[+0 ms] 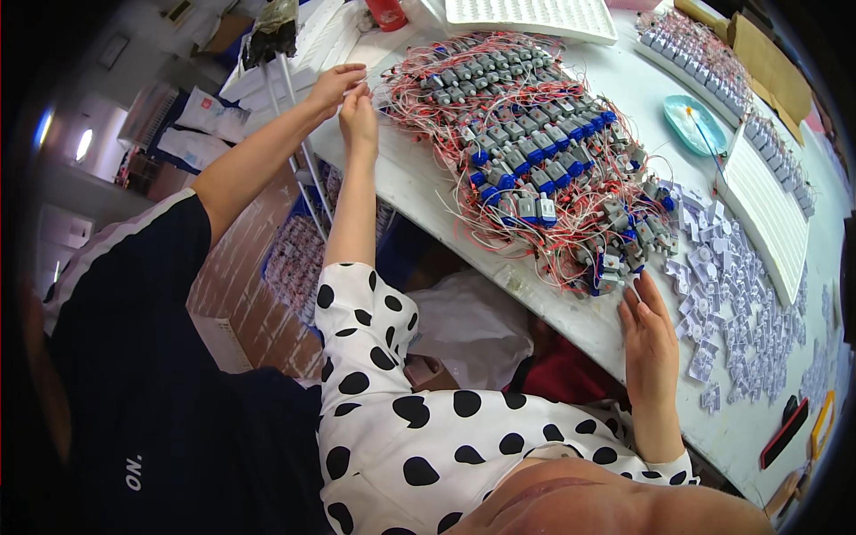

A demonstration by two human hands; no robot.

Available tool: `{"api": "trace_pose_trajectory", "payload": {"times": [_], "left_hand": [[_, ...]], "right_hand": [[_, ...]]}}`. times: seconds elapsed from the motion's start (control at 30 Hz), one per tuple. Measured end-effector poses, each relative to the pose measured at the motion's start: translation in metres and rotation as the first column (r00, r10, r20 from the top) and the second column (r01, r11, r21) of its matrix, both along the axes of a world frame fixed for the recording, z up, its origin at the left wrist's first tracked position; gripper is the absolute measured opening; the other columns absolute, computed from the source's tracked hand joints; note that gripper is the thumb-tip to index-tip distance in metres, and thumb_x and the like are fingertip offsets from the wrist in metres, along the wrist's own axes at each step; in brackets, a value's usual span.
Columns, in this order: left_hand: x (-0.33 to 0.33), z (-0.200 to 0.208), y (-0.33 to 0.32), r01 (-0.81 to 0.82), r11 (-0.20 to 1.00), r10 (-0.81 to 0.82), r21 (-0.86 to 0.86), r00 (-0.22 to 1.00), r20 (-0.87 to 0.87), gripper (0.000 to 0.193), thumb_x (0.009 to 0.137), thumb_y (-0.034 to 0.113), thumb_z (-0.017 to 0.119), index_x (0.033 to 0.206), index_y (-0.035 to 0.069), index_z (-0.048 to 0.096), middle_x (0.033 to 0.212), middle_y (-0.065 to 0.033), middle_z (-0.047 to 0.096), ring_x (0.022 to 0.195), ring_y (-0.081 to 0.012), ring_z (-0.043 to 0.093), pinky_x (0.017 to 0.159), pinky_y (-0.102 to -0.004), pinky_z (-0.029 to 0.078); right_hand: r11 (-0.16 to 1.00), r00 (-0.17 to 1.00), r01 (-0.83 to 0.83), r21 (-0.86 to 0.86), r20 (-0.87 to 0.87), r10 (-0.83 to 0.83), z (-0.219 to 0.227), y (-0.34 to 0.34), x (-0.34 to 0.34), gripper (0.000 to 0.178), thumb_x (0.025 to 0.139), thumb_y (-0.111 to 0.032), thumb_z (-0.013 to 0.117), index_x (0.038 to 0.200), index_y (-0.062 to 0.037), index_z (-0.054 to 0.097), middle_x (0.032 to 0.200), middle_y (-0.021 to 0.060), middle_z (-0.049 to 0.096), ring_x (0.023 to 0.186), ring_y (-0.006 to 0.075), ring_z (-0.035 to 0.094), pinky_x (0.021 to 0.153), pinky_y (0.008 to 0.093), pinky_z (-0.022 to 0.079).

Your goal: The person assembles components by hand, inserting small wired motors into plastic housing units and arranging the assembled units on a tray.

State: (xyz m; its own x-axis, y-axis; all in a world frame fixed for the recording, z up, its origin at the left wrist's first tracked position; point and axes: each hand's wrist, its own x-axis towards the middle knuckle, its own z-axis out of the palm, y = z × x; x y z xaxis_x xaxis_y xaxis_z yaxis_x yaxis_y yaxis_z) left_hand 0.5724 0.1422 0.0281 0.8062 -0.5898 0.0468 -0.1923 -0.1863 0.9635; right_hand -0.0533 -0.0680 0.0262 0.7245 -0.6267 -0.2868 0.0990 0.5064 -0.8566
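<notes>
On the white table lies a large batch of small grey motors [526,138] in rows, many with blue end caps and thin red and white wires. My left hand [359,125] is stretched out to the table's far left edge, beside the wires. Its fingers are drawn together, and what they hold, if anything, is too small to make out. A co-worker's hand [335,86] reaches in from the left, right against mine. My right hand [651,334] is open, fingers extended, at the near end of the motor pile, close to loose clear plastic parts [736,303].
A white ribbed tray [767,209] and a teal dish [695,125] stand on the right. More motors [695,62] line the back. A red-and-black tool [785,434] lies near the right edge. Below the table sit a blue crate [299,267] and a white bag [468,325].
</notes>
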Motion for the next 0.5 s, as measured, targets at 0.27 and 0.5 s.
{"api": "trace_pose_trajectory", "payload": {"times": [0.27,0.5], "left_hand": [[-0.147,-0.067,-0.039,-0.505,0.768,0.567,-0.393,0.822,0.052,0.030,0.099,0.010,0.048,0.120,-0.007,0.063,0.108,-0.0148,0.068,0.097,-0.0216,0.067,0.084,-0.0327,0.055],[-0.201,-0.041,-0.028,-0.495,0.736,0.318,-0.462,0.855,-0.410,0.041,0.096,0.006,0.047,0.133,-0.011,0.047,0.118,-0.0246,0.061,0.101,-0.0331,0.065,0.091,-0.0452,0.057]], "right_hand": [[1.000,1.000,0.017,-0.024,-0.021,-0.018,-0.004,-0.006,-0.005,0.064,0.100,-0.015,0.051,0.154,0.0097,0.027,0.163,0.0205,0.026,0.151,0.0331,0.027,0.124,0.0442,0.021],[0.999,0.999,-0.009,0.035,0.044,0.007,-0.006,-0.008,-0.007,0.061,0.101,-0.014,0.051,0.154,0.0091,0.030,0.160,0.0201,0.032,0.147,0.0318,0.035,0.122,0.0420,0.028]]}}
